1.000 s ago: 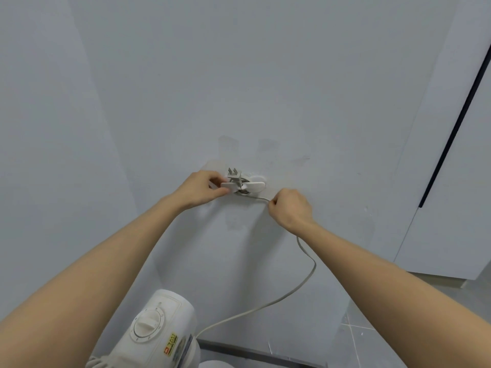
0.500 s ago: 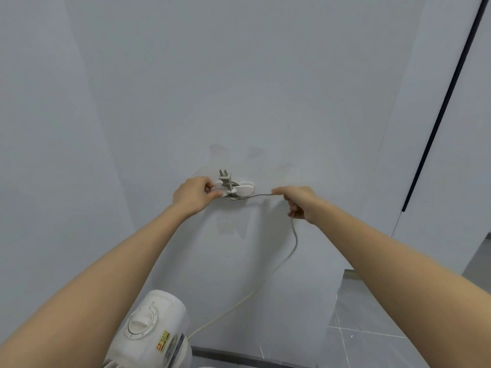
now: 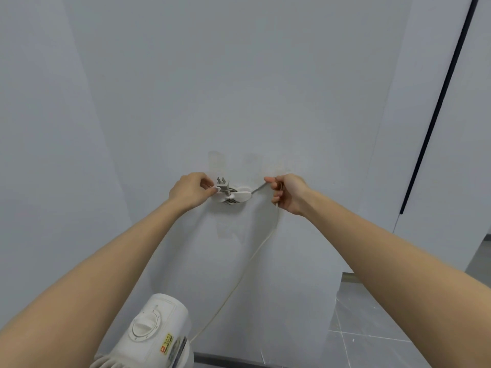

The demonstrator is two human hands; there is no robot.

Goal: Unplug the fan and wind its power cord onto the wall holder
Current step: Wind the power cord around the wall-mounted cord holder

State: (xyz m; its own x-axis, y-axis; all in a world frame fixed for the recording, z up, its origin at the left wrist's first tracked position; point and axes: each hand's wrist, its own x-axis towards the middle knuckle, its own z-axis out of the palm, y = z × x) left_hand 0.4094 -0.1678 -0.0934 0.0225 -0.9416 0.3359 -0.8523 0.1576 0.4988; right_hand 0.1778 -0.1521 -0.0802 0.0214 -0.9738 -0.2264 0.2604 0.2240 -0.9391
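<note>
1. Right hand [image 3: 288, 192] is pinching the cord [image 3: 240, 281] btwn thumb & fingers, pulling it taut – just right of the holder [image 3: 239, 195].
2. Left hand [image 3: 190, 191] is pressing fingertips together on the holder's left wing, beside the plug [image 3: 222, 183], prongs up.
3. Cord is running down to the fan [image 3: 154, 333] – low on the wall [image 3: 239, 88].

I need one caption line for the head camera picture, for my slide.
Left hand steadies the plug at the wall holder while the right hand pulls the fan's cord taut.
</note>
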